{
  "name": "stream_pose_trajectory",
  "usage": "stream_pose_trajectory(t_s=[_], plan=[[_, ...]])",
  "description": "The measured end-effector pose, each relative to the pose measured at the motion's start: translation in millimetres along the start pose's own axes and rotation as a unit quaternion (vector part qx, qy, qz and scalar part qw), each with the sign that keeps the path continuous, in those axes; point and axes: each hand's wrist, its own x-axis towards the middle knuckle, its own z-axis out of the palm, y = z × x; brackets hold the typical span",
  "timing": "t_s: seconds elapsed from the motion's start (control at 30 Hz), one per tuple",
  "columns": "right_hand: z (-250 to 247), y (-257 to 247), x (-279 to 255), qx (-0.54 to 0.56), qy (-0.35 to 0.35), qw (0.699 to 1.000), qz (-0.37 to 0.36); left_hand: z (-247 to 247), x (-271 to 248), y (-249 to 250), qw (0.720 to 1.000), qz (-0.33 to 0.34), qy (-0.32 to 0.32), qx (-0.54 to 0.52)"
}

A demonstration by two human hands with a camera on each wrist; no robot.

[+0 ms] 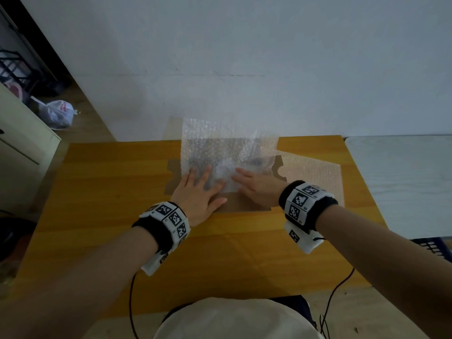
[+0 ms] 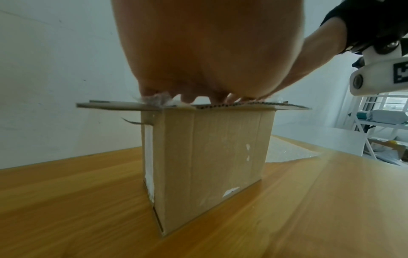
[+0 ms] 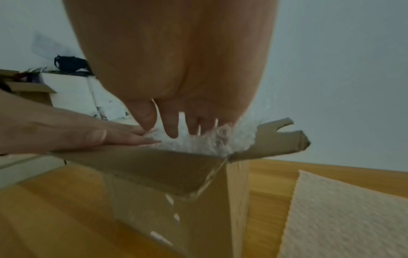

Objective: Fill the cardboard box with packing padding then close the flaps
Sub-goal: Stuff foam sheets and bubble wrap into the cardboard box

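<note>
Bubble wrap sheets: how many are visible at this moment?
2. One bubble wrap sheet is over the open cardboard box, pressed down by the left hand and right hand. The spare sheet lies flat on the table to the right. Others inside may be hidden.

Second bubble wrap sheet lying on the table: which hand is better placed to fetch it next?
Probably the right hand. The spare sheet lies on the table right of the cardboard box, beside that wrist; the left hand would have to cross over.
</note>
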Motion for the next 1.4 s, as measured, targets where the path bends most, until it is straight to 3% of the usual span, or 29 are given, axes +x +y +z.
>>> stream_pose_trajectory(t_s=[0.07, 0.13, 0.2, 0.3, 0.4, 0.7, 0.87, 0.97, 1.2, 1.4], plan=[[4, -2, 3, -0.04, -0.077, 0.996, 0.018, 1, 6, 2, 1.0, -0.006, -0.025, 0.009], [-1, -5, 4, -0.106, -0.102, 0.989, 0.003, 0, 10, 4, 0.999, -0.006, -0.04, 0.015], [-16, -6, 5, -0.111, -0.019, 0.994, -0.009, -2, 12, 6, 0.999, -0.003, -0.047, 0.016], [-43, -12, 8, -0.02, 0.204, 0.979, -0.014, -4, 14, 8, 0.998, -0.003, -0.066, -0.004], [-67, -21, 19, 0.026, 0.275, 0.96, -0.043, -4, 16, 8, 0.997, -0.001, -0.073, -0.012], [-95, -52, 73, 0.008, 0.112, 0.992, -0.059, 1, 12, 2, 0.998, 0.02, -0.019, -0.054], [-94, -55, 77, 0.016, 0.138, 0.987, -0.085, 2, 4, -4, 0.996, 0.028, 0.031, -0.075], [-88, -53, 69, -0.035, 0.161, 0.98, -0.112, 7, 0, -8, 0.994, 0.052, 0.061, -0.068], [-47, -44, 55, -0.209, 0.066, 0.967, -0.127, 14, -16, -27, 0.98, 0.096, 0.133, -0.112], [-26, -43, 53, -0.14, -0.015, 0.987, -0.079, 6, -35, -38, 0.966, 0.029, 0.242, -0.089]])
